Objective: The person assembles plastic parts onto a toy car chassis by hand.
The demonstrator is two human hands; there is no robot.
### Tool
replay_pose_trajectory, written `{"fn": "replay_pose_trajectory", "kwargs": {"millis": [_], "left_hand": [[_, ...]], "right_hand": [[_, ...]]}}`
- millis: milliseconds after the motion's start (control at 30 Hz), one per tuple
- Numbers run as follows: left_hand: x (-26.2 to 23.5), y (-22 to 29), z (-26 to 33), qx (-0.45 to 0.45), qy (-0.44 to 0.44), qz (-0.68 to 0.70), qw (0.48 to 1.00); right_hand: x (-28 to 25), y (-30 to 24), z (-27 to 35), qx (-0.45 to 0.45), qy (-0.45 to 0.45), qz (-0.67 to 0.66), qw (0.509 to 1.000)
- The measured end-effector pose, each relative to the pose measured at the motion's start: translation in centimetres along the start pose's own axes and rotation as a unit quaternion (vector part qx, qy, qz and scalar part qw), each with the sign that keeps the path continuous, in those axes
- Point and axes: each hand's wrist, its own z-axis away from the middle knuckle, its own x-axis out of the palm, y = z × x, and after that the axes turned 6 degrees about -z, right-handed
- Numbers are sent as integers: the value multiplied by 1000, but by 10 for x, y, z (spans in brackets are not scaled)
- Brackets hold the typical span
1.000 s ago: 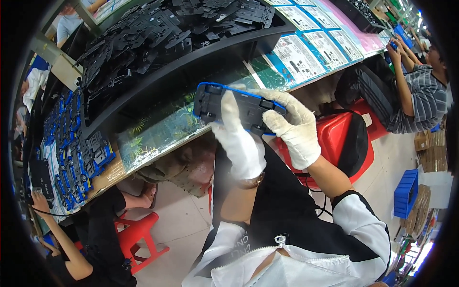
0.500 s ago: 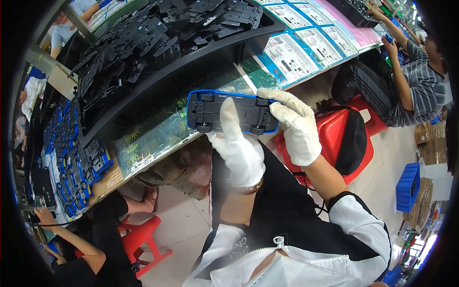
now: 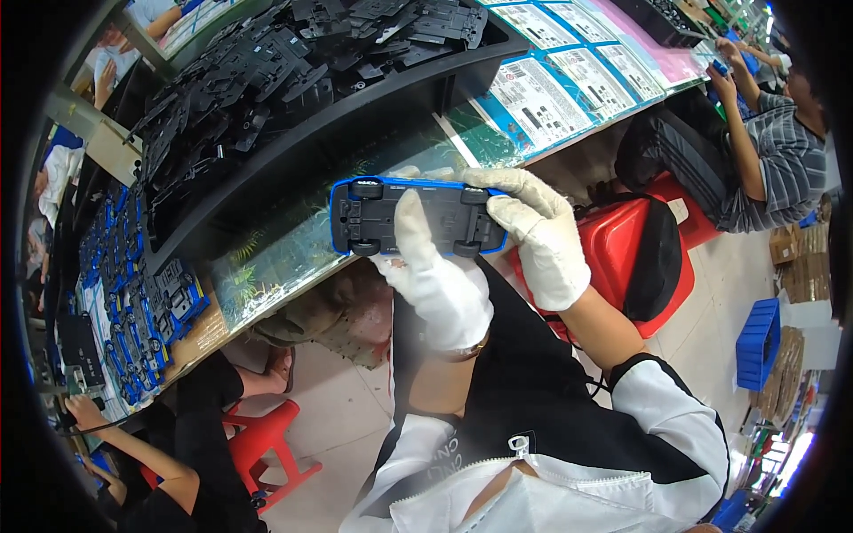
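A blue toy car [image 3: 355,218] lies upside down between my gloved hands, its dark grey underside and black wheels facing me. My left hand [image 3: 435,275], in a white glove, grips it from below with the thumb pressed across the chassis. My right hand [image 3: 538,235], also gloved, clasps the car's right end, fingers curled over its top edge. The car is held just off the front edge of the glass-topped workbench [image 3: 293,258].
A large black bin [image 3: 311,133] of black plastic chassis parts stands on the bench behind the car. Blue toy cars [image 3: 151,311] lie in rows at the left. Printed sheets [image 3: 560,89] cover the bench to the right. A red stool [image 3: 622,258] and seated co-workers [image 3: 764,160] are nearby.
Both hands have drawn the upside-down car a little lower and nearer to me, away from the bench. The grip is the same.
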Motion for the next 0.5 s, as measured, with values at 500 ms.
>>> {"fn": "replay_pose_trajectory", "kwargs": {"millis": [500], "left_hand": [[0, 6, -11, 17, -7, -21, 1000]], "right_hand": [[10, 8, 7, -32, -22, -29, 999]]}}
